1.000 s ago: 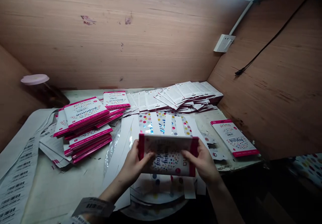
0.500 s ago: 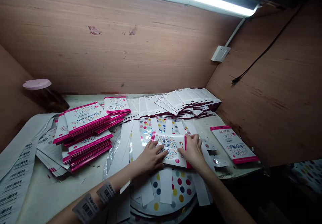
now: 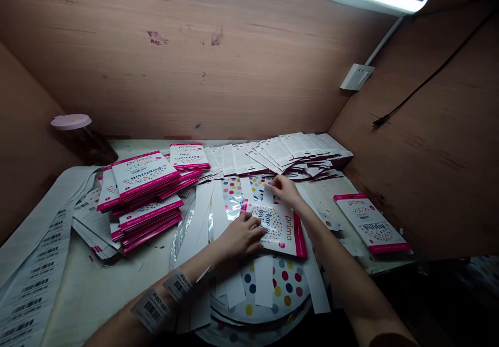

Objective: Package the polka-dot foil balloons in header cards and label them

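A white and pink "prima" balloon packet [image 3: 278, 227] lies across a flat round balloon [image 3: 286, 279] printed with coloured dots. My left hand [image 3: 241, 232] rests on the packet's left part with fingers spread, pressing on it. At the packet's far edge, my right hand [image 3: 286, 191] pinches the far end of a white paper strip [image 3: 268, 195]. Other white strips [image 3: 315, 284] lie over the balloon, some running beneath the packet. Two barcode stickers [image 3: 152, 308] cling to my left forearm.
On the left stand piles of similar packets [image 3: 144, 175] beside a long barcode label sheet [image 3: 33, 279]. More packets [image 3: 288, 149] fan out along the back. One packet [image 3: 372, 225] lies at right. A lidded cup [image 3: 83, 136] stands in the back left corner.
The packet, earlier held up in both hands, has come down onto the balloon. My right hand has let go of it and moved to the strip's far end; my left stays on the packet.
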